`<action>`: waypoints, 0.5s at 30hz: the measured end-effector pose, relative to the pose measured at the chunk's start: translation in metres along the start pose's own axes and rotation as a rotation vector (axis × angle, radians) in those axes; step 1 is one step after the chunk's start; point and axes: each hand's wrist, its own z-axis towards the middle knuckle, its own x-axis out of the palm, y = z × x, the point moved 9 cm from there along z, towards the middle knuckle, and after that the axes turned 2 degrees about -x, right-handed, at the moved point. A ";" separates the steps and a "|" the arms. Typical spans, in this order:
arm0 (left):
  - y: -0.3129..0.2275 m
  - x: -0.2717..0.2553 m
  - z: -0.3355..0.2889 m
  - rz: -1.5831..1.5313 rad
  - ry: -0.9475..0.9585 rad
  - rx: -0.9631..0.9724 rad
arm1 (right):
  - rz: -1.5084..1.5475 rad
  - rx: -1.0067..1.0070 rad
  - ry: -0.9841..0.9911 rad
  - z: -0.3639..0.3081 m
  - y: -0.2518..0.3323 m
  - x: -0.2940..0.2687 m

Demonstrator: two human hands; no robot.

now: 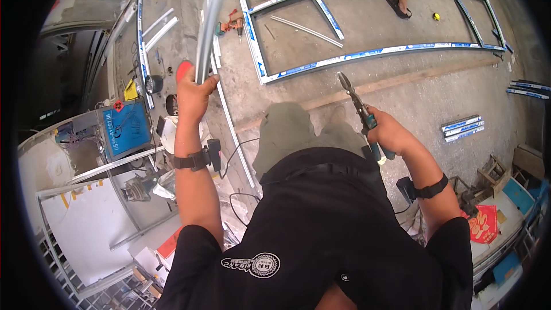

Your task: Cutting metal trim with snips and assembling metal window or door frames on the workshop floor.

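Honestly it's pretty bright in here, soft light with faint shadows on the concrete floor, just murky in the recess at left, while the raised metal strip looks smeary up top and the fisheye bows the long frame before the rim goes black.

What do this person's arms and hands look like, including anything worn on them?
The left hand and right hand wear no gloves. The left sleeve and right sleeve are short and black. A black left strap and right strap circle the forearms, each bearing a small dark box; thin dark cables show nearby.
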 end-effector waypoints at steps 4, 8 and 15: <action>0.040 0.016 0.006 0.549 0.177 -0.025 | 0.322 -0.005 0.068 0.013 -0.007 -0.001; 0.104 0.030 0.014 0.499 0.340 -0.172 | -0.215 0.133 -0.095 0.029 -0.013 -0.017; 0.182 0.062 0.054 0.517 0.478 -0.243 | -0.167 0.283 -0.145 0.061 -0.002 -0.037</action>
